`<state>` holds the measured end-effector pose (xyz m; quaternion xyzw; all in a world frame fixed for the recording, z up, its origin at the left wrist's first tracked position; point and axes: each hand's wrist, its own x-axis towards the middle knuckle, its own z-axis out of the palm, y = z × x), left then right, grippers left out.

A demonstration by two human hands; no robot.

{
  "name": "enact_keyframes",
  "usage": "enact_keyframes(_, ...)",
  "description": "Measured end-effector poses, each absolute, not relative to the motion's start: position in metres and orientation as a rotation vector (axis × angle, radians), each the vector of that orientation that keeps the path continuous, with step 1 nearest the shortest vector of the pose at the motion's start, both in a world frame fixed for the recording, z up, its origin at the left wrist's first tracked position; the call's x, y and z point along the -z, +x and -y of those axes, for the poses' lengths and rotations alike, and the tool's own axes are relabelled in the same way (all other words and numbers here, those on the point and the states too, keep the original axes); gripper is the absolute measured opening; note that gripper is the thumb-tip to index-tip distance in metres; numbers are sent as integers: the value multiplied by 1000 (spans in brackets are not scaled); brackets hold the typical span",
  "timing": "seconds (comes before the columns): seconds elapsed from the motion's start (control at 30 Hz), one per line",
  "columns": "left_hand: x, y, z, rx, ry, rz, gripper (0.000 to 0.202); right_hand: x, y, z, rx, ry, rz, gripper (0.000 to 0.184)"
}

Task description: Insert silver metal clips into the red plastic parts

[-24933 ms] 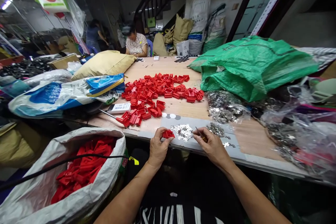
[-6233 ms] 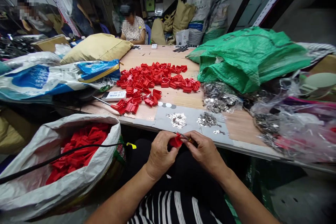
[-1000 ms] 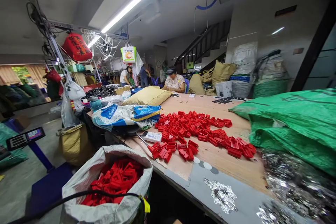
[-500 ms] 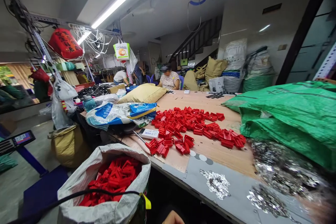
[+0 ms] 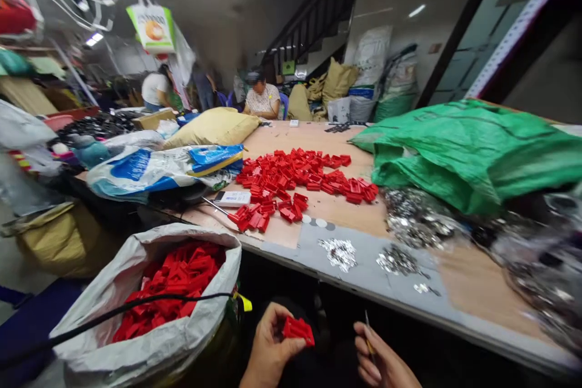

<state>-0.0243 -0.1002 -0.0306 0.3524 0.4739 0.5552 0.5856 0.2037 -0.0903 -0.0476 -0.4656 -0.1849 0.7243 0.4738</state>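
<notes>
My left hand (image 5: 271, 342) pinches a red plastic part (image 5: 298, 331) between thumb and fingers, below the front edge of the table. To its right, my right hand (image 5: 382, 356) is closed around a slim pointed metal tool (image 5: 367, 322) that looks like tweezers, its tip pointing up. The tool and the red part are apart. On the table (image 5: 359, 209) lies a spread heap of red plastic parts (image 5: 291, 173). Nearer me, small shiny metal pieces (image 5: 339, 253) form a pile on a grey mat (image 5: 313, 242), with a second metal pile (image 5: 396, 259) beside it.
An open white sack (image 5: 75, 324) of red parts stands at my left, a black cable (image 5: 150, 300) crossing its mouth. A green sack (image 5: 473, 145) and bagged metal pieces (image 5: 418, 218) occupy the table's right. Across the table sits a person (image 5: 264, 97). A screwdriver (image 5: 218, 207) lies near the front edge.
The view has shifted right and down. Both my hands have come into view, the left with a red part, the right with the pointed tool; before, only part of one hand showed clearly.
</notes>
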Motion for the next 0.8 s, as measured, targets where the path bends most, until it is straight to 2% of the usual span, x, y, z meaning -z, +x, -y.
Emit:
enact_keyframes(0.27, 23, -42, 105, -1212, 875, -1219, 31, -5, 188, 77, -1790, -1086, 696, 32)
enact_keyframes(0.4, 27, -44, 104, -1205, 850, -1236, 32, -36, 205, 43, -1634, -1195, 1033, 36)
enact_keyframes(0.5, 27, -43, 104, -1192, 835, -1235, 33, -53, 223, 8, -1257, -1374, 1452, 33)
enact_keyframes(0.67, 24, -38, 107, -1156, 827, -1229, 34, -61, 239, -37, -501, -1768, 2027, 12)
enact_keyframes(0.8, 23, -34, 106, -1127, 824, -1225, 34, -58, 239, -52, -252, -1916, 2235, 13)
